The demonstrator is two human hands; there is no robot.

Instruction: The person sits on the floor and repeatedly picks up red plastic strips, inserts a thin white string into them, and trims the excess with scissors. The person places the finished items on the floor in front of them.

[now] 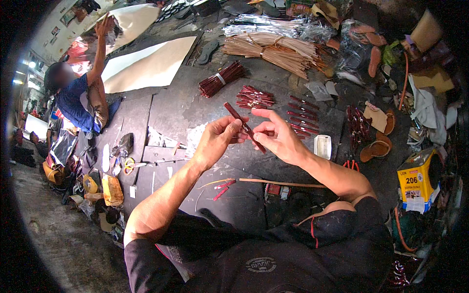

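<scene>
Left hand (215, 139) and right hand (276, 134) both pinching a long dark red leather strap (243, 125), held tilted above the dark work board (171, 110), cut red strap pieces (255, 96) lying beyond

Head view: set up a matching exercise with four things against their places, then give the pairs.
Things:
1. dark red strap
2. yellow box
3. scissors
4. tan strip bundle

Places:
A. far side of the floor, top centre
B. between both hands
C. floor at the person's right
D. floor to the left of the left hand

Pairs: 1-B, 2-C, 3-D, 4-A
</scene>
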